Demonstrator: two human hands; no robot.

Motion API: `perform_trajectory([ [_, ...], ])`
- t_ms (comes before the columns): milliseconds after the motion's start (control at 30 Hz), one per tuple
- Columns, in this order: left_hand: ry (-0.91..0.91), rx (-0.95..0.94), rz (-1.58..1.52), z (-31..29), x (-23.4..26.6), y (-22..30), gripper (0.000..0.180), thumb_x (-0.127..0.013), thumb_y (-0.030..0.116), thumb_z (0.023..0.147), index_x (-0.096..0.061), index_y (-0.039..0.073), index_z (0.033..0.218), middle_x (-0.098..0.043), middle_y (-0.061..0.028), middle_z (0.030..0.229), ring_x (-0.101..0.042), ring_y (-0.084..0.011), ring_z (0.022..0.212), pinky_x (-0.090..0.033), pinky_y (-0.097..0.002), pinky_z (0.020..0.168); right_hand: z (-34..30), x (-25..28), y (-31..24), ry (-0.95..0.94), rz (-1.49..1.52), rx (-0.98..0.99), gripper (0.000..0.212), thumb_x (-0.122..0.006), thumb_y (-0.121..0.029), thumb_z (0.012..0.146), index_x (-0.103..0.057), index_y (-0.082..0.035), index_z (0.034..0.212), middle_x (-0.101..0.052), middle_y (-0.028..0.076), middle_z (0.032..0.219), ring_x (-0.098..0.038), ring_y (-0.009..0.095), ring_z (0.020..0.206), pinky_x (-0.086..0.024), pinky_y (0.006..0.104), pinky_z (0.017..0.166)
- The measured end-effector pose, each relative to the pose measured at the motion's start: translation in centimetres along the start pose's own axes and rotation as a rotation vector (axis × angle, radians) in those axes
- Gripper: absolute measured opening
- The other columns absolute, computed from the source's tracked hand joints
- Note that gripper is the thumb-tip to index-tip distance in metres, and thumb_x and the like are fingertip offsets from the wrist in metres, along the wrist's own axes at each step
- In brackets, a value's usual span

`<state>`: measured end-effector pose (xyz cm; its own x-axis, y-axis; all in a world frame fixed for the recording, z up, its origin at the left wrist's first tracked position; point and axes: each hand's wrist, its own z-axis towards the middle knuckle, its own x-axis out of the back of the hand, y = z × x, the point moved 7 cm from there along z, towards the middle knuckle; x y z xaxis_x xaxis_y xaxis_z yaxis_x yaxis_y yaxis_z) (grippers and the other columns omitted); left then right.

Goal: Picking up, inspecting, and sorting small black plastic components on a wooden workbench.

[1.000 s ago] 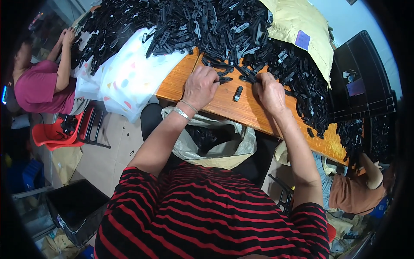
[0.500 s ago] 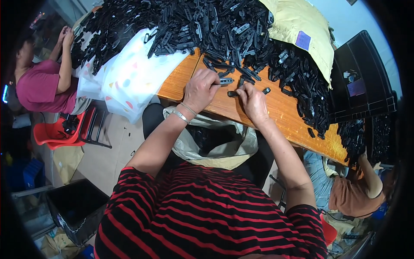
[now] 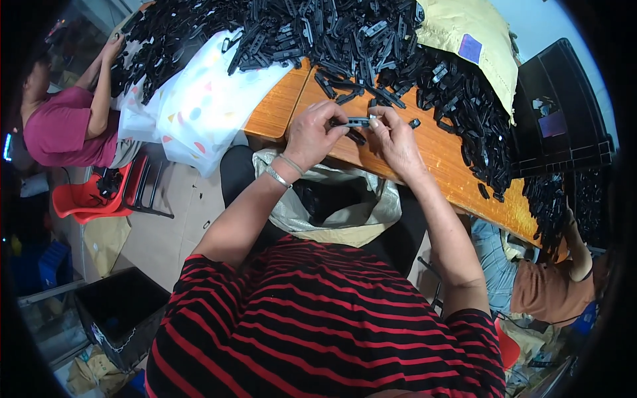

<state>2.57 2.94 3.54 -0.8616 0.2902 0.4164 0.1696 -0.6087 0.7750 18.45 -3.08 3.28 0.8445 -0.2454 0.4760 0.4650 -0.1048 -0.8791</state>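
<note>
**Left hand [image 3: 310, 136] and right hand [image 3: 398, 146] joined by one slim dark part [image 3: 358, 122] above a wooden table [image 3: 434, 169]**

The slim dark part lies level between the hands, over the table just inside its near edge. The left thumb and forefinger are clamped on its left end; the right thumb and fingers are clamped on its right end. A metal band [image 3: 277, 176] circles the left wrist. Beneath the part, a darker piece [image 3: 356, 136] rests on the wood, and a short black piece [image 3: 415, 123] lies just beside the right hand, on the side toward the table's right end. A dense heap of black parts [image 3: 345, 40] covers the table toward its far edge and spreads along its right side. Left of the hands, a white plastic sheet [image 3: 199, 109] with coloured shapes hangs over the near edge; a pale yellow sack [image 3: 474, 23] with a purple label [image 3: 470, 48] lies beyond the heap, to the right. Below the near edge, a woven sack [image 3: 345, 233] stands open before the person. At the left margin sits a co-worker in a maroon shirt [image 3: 66, 126], near a red chair [image 3: 93, 199]; at the right, another in a brown shirt [image 3: 551, 292].
</note>
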Motion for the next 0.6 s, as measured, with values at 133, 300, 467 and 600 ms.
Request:
perform_trajectory([
  [133, -0.087, -0.017, -0.088, 0.4, -1.2, 1.1, 0.018, -0.070, -0.002, 0.073, -0.061, 0.002, 0.088, -0.059, -0.0018, 0.081, -0.052, -0.0061, 0.060, -0.042, -0.0196, 0.054, -0.3, -0.4, 1.3, -0.091, 0.094, -0.051, 0.016, -0.057, -0.015, 0.092, -0.060, 0.001, 0.091, -0.060, 0.006, 0.063, -0.055, 0.009, 0.049, -0.043, 0.0247, 0.045],
  [300, -0.301, 0.455, -0.499, 0.5, -2.4, -2.2, 0.018, -0.069, 0.007, 0.081, -0.061, -0.001, 0.096, -0.061, 0.0009, 0.077, -0.052, -0.0030, 0.061, -0.041, -0.0163, 0.052, -1.4, -1.2, 2.5, -0.113, 0.351, -0.190, 0.013, -0.057, -0.013, 0.093, -0.055, -0.001, 0.088, -0.059, 0.004, 0.064, -0.049, 0.007, 0.043, -0.038, 0.0199, 0.040],
  [467, -0.300, 0.536, -0.329, 0.9, -2.5, -2.8, 0.014, -0.068, 0.014, 0.083, -0.064, 0.002, 0.088, -0.060, 0.0006, 0.068, -0.053, -0.0042, 0.058, -0.041, -0.0179, 0.051, -1.4, -1.9, 2.7, -0.091, 0.375, -0.255, 0.013, -0.056, -0.012, 0.093, -0.051, -0.001, 0.088, -0.059, 0.005, 0.061, -0.049, 0.009, 0.040, -0.038, 0.0215, 0.038],
  [600, -0.220, 0.428, -0.189, 1.1, -2.8, -4.0, 0.016, -0.069, 0.015, 0.079, -0.066, 0.000, 0.082, -0.065, -0.0062, 0.070, -0.061, -0.0133, 0.063, -0.049, -0.0269, 0.060, -1.2, -2.3, 3.0, -0.098, 0.353, -0.286, 0.013, -0.056, -0.011, 0.093, -0.050, -0.001, 0.088, -0.059, 0.006, 0.061, -0.049, 0.010, 0.039, -0.039, 0.0223, 0.038],
])
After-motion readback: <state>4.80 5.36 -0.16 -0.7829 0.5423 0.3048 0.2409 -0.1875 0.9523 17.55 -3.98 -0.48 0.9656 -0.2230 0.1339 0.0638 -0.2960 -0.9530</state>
